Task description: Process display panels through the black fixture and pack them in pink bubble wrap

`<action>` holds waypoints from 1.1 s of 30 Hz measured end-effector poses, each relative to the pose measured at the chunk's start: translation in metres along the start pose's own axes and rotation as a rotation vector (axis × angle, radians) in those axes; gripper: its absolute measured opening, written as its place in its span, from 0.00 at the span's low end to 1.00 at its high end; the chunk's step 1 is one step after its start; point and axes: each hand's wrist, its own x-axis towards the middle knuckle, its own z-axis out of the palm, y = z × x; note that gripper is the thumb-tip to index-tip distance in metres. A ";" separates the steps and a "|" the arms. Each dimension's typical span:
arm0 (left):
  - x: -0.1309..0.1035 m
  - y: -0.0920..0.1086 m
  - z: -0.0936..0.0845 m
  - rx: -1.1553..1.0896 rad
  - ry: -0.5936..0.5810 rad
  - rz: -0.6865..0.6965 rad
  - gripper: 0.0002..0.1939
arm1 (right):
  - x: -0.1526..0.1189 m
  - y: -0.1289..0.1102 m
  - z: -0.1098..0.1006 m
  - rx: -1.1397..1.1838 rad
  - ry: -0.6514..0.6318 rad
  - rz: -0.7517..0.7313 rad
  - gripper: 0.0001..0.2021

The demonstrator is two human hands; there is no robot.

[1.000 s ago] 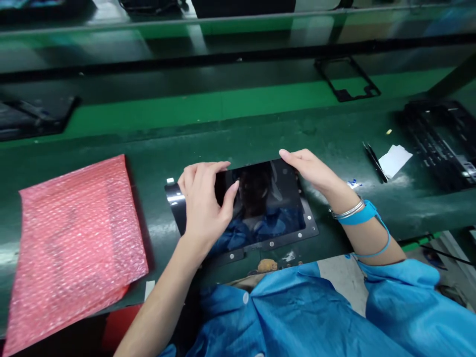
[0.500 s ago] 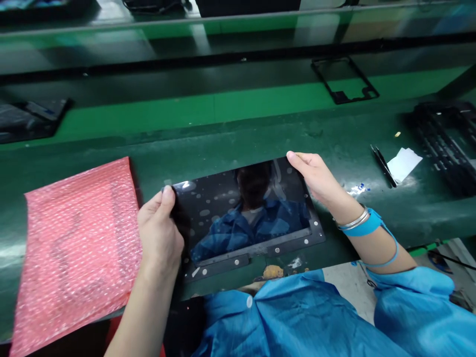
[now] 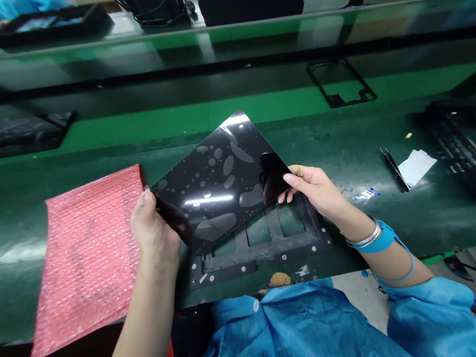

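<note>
A glossy black display panel (image 3: 223, 183) is tilted up above a black frame (image 3: 267, 255) with open windows and small round metal spots along its near edge. My left hand (image 3: 154, 223) grips the panel's left corner, thumb on top. At the right corner, my right hand (image 3: 308, 186) pinches the panel between thumb and fingers. Pale bubble-like blotches and a bright light reflection show on the panel's face. The frame lies on the green bench, its far part hidden behind the panel.
Pink bubble-wrap bags (image 3: 92, 253) lie to the left. On the right are black tweezers (image 3: 394, 169), a white sheet (image 3: 416, 167) and blue-white scraps (image 3: 368, 193). Another thin black frame (image 3: 342, 82) lies farther back. Dark parts (image 3: 453, 134) sit at the far right.
The panel, which lay flat over the black frame, has been lifted and turned so its far corner points up and away. The frame's windows now show beneath it. The view has shifted slightly.
</note>
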 end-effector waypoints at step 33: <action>-0.046 0.021 0.020 0.028 -0.597 -0.285 0.29 | 0.016 0.021 -0.044 -0.048 0.419 -0.007 0.22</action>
